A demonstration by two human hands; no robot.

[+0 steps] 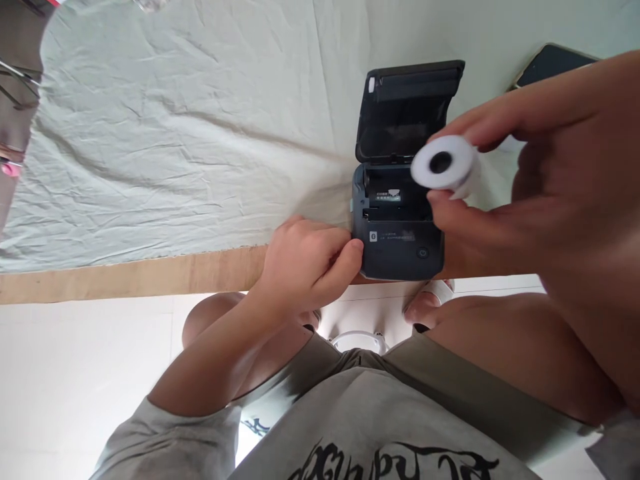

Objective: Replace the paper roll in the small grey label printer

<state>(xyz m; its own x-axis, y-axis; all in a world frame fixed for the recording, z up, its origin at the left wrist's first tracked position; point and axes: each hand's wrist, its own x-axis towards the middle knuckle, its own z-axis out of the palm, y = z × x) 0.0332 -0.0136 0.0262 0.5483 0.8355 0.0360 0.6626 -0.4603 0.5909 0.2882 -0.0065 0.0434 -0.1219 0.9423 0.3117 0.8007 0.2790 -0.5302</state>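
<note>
A small dark portable label printer (400, 250) lies at the table's front edge, its lid (403, 123) swung up and back so the paper bay shows. My right hand (530, 153) pinches a white paper roll (467, 170) with a black core between thumb and finger, held above the right side of the bay. The roll hides part of the bay. Curled fingers of my left hand (315, 257) rest at the printer's left side, with the thumb against its edge. Whether those fingers grip the printer or only touch it is hard to see; most fingertips are hidden.
A pale wrinkled cloth (200, 133) covers most of the table, leaving a bare wooden strip (200, 270) along the front. A dark phone (555, 63) lies at the back right, partly behind my right hand. My legs are below the table edge.
</note>
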